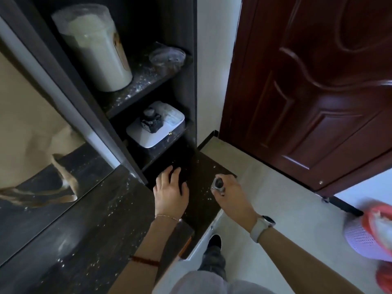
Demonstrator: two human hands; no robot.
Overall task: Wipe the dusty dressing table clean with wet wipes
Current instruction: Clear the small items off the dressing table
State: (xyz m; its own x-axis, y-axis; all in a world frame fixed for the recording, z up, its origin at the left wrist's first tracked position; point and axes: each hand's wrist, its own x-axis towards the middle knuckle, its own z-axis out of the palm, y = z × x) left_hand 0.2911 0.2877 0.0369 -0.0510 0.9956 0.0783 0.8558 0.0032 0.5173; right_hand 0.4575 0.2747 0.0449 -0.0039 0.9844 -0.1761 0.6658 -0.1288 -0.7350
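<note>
1. The dark table (101,213) is speckled with pale dust and flecks across its top, thickest toward the shelf unit (148,85) that rises from its far right corner.
2. The left hand (170,190) lies palm down on the table just in front of the shelf unit's lowest opening, fingers spread and relaxed, holding nothing. A thin bracelet circles its wrist.
3. The right hand (230,192) hovers over the table's right edge, just right of the left hand, fingers curled round a small dark bottle (218,184) with a round cap. A pale watch (262,227) sits on that wrist.
4. On the shelf unit's lower shelf, beyond the left hand, a white box (146,135) carries a small dark jar (151,122) on its lid.
5. On the dusty shelf above, a tall cream cylinder (95,47) wrapped in clear plastic stands left of a clear plastic-wrapped dish (167,57).
6. Left of the shelf unit, a mirror (31,128) stands at the back of the table.
7. Right of the shelf unit, a dark red door (314,81) stands ajar over the pale floor (286,200).
8. No wet wipe is visible.
</note>
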